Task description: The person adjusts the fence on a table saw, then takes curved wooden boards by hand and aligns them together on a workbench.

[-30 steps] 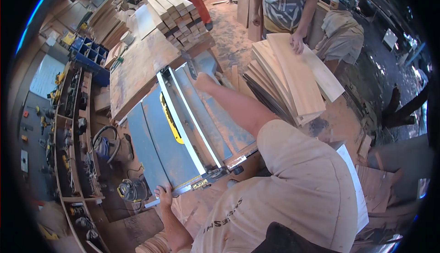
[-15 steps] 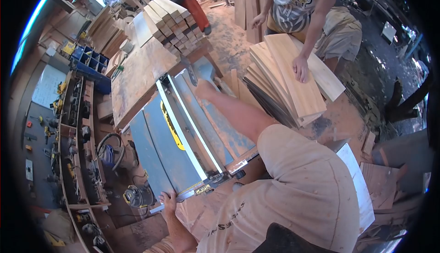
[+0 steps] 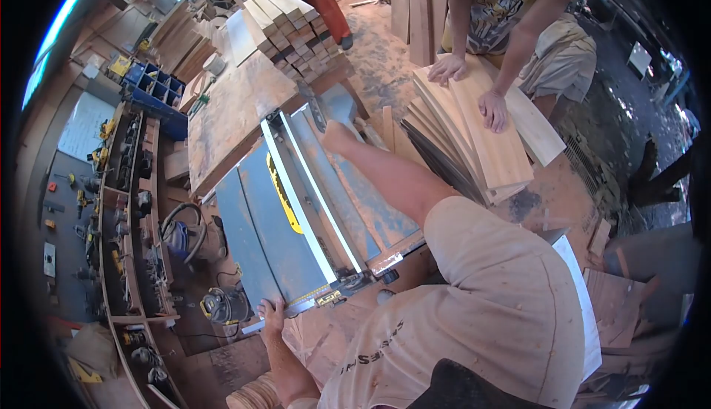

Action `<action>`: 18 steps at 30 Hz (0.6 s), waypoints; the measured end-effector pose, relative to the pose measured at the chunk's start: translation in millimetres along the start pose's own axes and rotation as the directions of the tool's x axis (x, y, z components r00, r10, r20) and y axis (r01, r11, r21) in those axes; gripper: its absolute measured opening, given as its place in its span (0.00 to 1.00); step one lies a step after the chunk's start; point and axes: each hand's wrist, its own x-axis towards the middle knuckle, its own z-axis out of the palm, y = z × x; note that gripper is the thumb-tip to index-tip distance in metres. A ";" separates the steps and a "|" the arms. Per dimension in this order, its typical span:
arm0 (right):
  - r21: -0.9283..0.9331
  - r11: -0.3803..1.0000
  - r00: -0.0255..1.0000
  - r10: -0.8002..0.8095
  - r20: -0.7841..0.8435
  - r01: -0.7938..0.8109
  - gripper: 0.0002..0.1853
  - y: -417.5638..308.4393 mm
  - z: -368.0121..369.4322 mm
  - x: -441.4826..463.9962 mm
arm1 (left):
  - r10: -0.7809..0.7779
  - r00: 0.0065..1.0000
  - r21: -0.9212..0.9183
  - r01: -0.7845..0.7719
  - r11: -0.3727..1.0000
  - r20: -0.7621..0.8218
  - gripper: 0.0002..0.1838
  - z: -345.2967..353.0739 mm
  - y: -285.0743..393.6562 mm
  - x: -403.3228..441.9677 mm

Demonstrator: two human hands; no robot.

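Blue bin (image 3: 160, 119), stacked lumber (image 3: 290, 30)

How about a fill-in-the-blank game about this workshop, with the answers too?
1. The camera wearer's farther hand, near the far end of the table saw, is the ____ one.
2. The long insert in the saw's top is coloured ____.
3. The co-worker's hands rest on boards made of ____.
4. The compartment box beyond the shelves is coloured ____.

Missing words: right; yellow; wood; blue.

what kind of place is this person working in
Most likely a woodworking shop: the person is at what looks like a table saw, a stack of squared timber sits beyond it, and a pile of flat boards stands to the right.
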 end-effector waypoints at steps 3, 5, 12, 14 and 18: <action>-0.001 1.000 1.000 -0.004 0.005 0.004 0.17 1.8 4.3 2.4 | 0.007 1.000 -0.031 -0.007 1.000 0.007 0.51 -0.6 -1.0 -1.3; -0.017 1.000 1.000 -0.010 0.018 0.011 0.17 1.4 7.2 4.4 | 0.002 1.000 -0.031 -0.002 1.000 0.002 0.51 -0.7 2.3 -4.0; -0.020 0.999 0.999 0.046 0.010 -0.046 0.18 -5.4 -0.1 -6.4 | -0.013 1.000 -0.018 0.013 1.000 -0.018 0.51 -0.3 2.6 -3.9; -0.019 0.999 0.999 0.041 0.015 -0.040 0.19 -7.5 -0.4 -2.5 | -0.011 0.999 -0.018 0.010 1.000 -0.031 0.52 0.9 2.1 -2.1; -0.047 0.997 0.997 0.062 0.046 -0.060 0.19 -9.9 -3.3 -7.6 | -0.006 1.000 0.002 0.006 1.000 -0.015 0.52 0.1 0.8 -1.0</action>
